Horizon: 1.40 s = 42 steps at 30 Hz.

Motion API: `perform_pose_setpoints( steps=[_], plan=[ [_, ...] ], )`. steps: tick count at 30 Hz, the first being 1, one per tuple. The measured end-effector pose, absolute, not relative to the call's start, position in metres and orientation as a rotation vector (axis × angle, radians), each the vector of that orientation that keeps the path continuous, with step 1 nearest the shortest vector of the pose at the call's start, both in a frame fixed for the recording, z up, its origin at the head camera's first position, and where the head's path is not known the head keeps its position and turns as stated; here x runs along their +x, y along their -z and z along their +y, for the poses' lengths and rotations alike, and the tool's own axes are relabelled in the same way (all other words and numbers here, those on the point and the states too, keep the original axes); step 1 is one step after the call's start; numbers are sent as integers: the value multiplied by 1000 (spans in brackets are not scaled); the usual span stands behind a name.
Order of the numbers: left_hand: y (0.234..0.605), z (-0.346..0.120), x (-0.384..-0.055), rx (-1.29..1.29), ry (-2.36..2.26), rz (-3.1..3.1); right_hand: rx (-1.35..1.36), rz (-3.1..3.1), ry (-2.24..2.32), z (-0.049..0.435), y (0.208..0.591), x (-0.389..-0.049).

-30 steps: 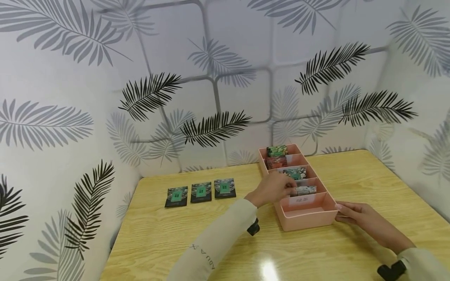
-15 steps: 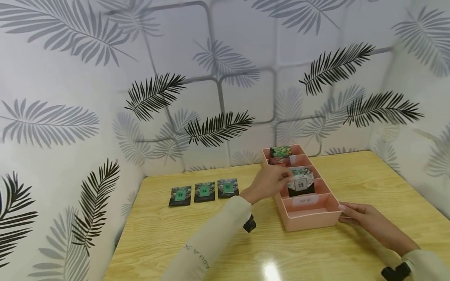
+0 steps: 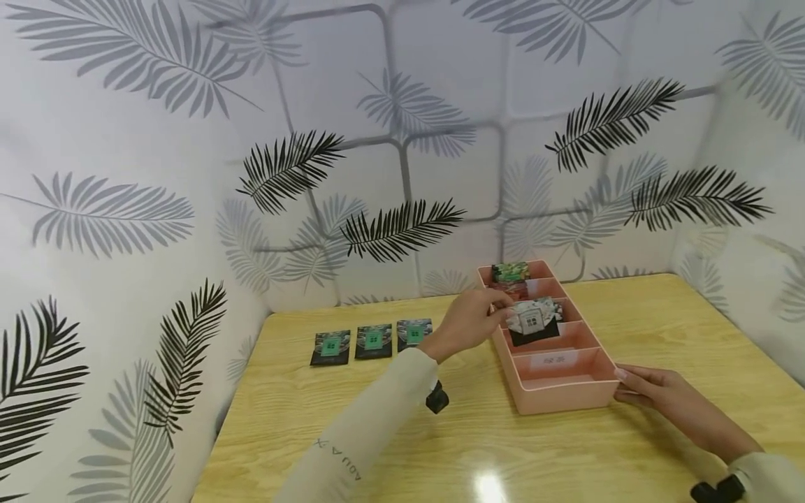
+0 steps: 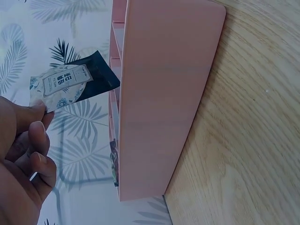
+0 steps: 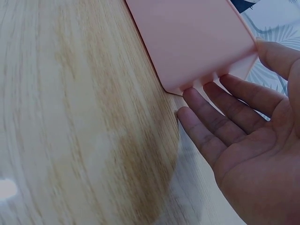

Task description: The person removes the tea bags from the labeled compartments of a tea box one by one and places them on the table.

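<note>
My left hand [image 3: 468, 323] pinches a sachet [image 3: 534, 321] by one edge between thumb and fingers. The sachet is pale and patterned at one end and dark at the other, with a framed label; it hangs tilted over the middle of a pink divided box [image 3: 566, 400]. In the left wrist view that sachet [image 4: 65, 82] is above the box's rim. My right hand [image 3: 669, 405] touches the near right corner of the box. In the right wrist view its fingers [image 5: 213, 115] lie nearly straight against the wall, with the thumb at the rim.
On the wooden table [image 3: 352, 433], three dark sachets with green labels, one of them the middle sachet [image 3: 374, 341], lie in a row left of the box. A green sachet [image 3: 511, 272] and a red sachet [image 3: 512, 289] are in its far compartments. A patterned wall stands behind.
The left hand has drawn the sachet up out of a compartment and moved it slightly left and away. The right hand stays at the box's corner. The head view has shifted slightly.
</note>
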<state>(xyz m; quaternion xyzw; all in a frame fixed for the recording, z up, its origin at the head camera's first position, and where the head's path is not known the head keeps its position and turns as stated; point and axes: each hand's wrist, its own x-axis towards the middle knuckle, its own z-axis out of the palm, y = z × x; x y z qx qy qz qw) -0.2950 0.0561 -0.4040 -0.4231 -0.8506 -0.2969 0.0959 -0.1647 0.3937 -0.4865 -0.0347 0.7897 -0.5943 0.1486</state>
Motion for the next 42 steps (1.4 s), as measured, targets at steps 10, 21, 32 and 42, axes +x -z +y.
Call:
perform_pose_setpoints(
  steps=[10,21,32,42],
  plan=[
    [404,30,-293,-1222,980,-2494,-127,2219,1761,391,486,-165],
    [402,-9,-294,-1196,920,-2485,-80,2249,1706,391,490,-166],
    [409,-57,-289,-1172,914,-2556,-112,2260,1690,392,488,-164],
    [422,-108,-279,-1120,967,-2670,-95,2261,1719,389,488,-165]
  ],
)
